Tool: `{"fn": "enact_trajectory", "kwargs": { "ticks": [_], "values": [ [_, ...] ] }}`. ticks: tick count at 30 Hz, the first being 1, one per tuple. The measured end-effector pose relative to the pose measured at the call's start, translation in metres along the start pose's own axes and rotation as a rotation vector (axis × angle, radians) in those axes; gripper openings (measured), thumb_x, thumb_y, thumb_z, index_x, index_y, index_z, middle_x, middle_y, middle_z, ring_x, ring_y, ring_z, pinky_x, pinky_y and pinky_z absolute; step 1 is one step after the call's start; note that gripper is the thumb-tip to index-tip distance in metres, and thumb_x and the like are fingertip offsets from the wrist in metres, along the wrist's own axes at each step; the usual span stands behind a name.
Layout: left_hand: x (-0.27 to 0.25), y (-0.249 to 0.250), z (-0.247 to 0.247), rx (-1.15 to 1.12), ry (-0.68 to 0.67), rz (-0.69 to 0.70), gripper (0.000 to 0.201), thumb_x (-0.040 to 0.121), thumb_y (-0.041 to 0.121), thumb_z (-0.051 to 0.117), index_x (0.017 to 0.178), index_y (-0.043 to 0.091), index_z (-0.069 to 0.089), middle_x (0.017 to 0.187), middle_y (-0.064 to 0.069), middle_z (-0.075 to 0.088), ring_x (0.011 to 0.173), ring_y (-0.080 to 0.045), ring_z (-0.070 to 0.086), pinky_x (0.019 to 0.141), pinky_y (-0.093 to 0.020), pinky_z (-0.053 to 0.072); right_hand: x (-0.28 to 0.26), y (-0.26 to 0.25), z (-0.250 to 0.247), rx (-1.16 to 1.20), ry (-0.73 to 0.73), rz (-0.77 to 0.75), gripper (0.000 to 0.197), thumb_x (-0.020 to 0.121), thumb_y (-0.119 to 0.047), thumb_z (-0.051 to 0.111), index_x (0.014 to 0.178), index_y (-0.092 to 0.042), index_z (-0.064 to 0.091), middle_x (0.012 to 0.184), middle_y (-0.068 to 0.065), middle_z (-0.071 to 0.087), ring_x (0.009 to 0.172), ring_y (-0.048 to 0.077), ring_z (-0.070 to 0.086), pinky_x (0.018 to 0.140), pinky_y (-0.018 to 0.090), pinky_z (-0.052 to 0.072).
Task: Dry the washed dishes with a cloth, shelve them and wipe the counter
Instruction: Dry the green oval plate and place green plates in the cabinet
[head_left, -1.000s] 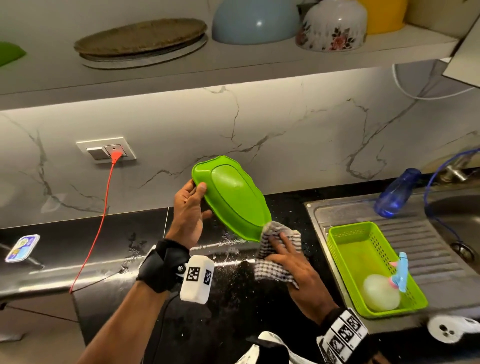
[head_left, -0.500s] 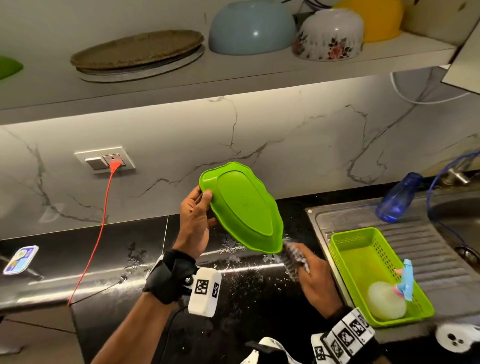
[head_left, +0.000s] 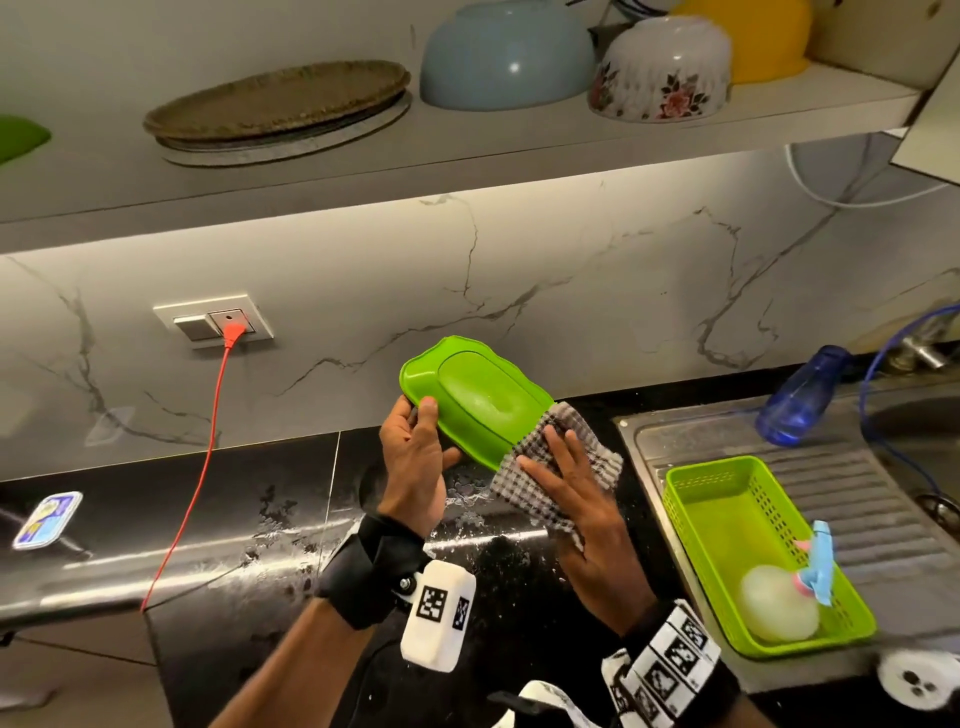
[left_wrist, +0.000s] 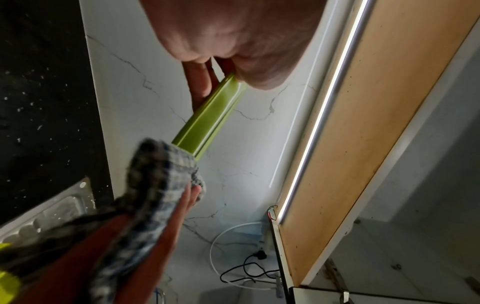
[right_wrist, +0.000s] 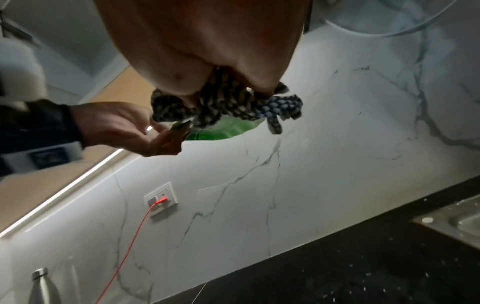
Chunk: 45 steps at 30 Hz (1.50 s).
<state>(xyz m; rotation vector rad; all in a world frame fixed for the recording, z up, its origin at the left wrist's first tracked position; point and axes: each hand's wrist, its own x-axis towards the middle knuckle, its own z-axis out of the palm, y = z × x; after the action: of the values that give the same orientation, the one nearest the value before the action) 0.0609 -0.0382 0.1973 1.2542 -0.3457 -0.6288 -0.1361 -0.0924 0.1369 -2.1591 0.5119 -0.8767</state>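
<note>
I hold a green leaf-shaped plate (head_left: 480, 397) up over the wet black counter (head_left: 270, 525), its underside toward me. My left hand (head_left: 415, 411) pinches its left rim, thumb on the back and fingers behind. A checked cloth (head_left: 597, 462) is wrapped over the plate's lower right end, and my right hand (head_left: 563, 470) holds it there with fingers spread across it. The left wrist view shows the plate (left_wrist: 210, 117) edge-on, running into the cloth (left_wrist: 161, 174). In the right wrist view the cloth (right_wrist: 226, 102) bunches under my palm over the plate (right_wrist: 223, 129).
The shelf (head_left: 519, 150) above carries a woven tray (head_left: 275, 98) and upturned bowls (head_left: 504, 57). A green basket (head_left: 696, 499) with a scrubber sits on the sink drainboard (head_left: 852, 483), near a blue bottle (head_left: 800, 400). A red cable (head_left: 208, 441) hangs from the wall socket.
My right hand with the cloth went behind the plate's lower end, then came back over its near side. The plate has turned a little flatter in my left hand.
</note>
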Motion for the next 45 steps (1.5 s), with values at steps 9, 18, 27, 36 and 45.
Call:
{"fn": "enact_trajectory", "kwargs": {
  "ticks": [9, 18, 27, 36, 45],
  "values": [
    [-0.016, -0.005, 0.003, 0.100, -0.285, -0.128, 0.022, 0.108, 0.017, 0.047, 0.125, 0.016, 0.061, 0.111, -0.005, 0.075, 0.091, -0.018, 0.074, 0.066, -0.038, 0.062, 0.069, 0.036, -0.015, 0.207, 0.015, 0.228, 0.050, 0.105, -0.025, 0.054, 0.152, -0.040, 0.046, 0.166, -0.015, 0.029, 0.156, 0.002, 0.015, 0.128, 0.050, 0.020],
    [0.003, 0.003, -0.013, 0.086, -0.183, -0.062, 0.026, 0.106, 0.019, 0.050, 0.127, 0.007, 0.062, 0.116, -0.009, 0.074, 0.096, -0.022, 0.072, 0.073, -0.040, 0.061, 0.031, -0.010, 0.010, 0.029, -0.267, -0.015, 0.069, 0.098, -0.015, 0.053, 0.160, -0.032, 0.028, 0.172, -0.011, 0.006, 0.159, 0.008, 0.000, 0.130, 0.037, 0.004],
    [-0.002, 0.003, -0.007, 0.120, -0.275, -0.082, 0.022, 0.106, 0.019, 0.050, 0.125, 0.018, 0.061, 0.117, -0.006, 0.075, 0.099, -0.023, 0.074, 0.075, -0.046, 0.062, 0.030, 0.008, -0.012, 0.067, -0.219, -0.065, 0.064, 0.103, -0.059, 0.038, 0.158, -0.025, 0.038, 0.171, -0.007, 0.019, 0.159, 0.019, 0.010, 0.130, 0.042, 0.012],
    [0.006, 0.009, -0.016, 0.042, -0.280, -0.122, 0.022, 0.105, 0.014, 0.049, 0.121, 0.018, 0.064, 0.104, -0.002, 0.078, 0.087, -0.017, 0.075, 0.064, -0.038, 0.064, 0.059, 0.040, -0.016, 0.380, -0.032, 0.232, 0.062, 0.100, -0.002, 0.048, 0.158, -0.021, 0.038, 0.163, -0.006, 0.039, 0.152, 0.015, 0.034, 0.126, 0.049, 0.027],
    [0.020, 0.000, -0.035, -0.043, -0.026, -0.161, 0.032, 0.107, 0.015, 0.044, 0.135, 0.006, 0.058, 0.114, -0.009, 0.071, 0.092, -0.018, 0.068, 0.067, -0.028, 0.062, -0.024, 0.006, 0.004, 0.102, -0.175, 0.055, 0.072, 0.099, 0.003, 0.043, 0.163, -0.024, 0.022, 0.172, -0.006, 0.008, 0.160, 0.018, 0.004, 0.128, 0.029, 0.009]
  ]
}}
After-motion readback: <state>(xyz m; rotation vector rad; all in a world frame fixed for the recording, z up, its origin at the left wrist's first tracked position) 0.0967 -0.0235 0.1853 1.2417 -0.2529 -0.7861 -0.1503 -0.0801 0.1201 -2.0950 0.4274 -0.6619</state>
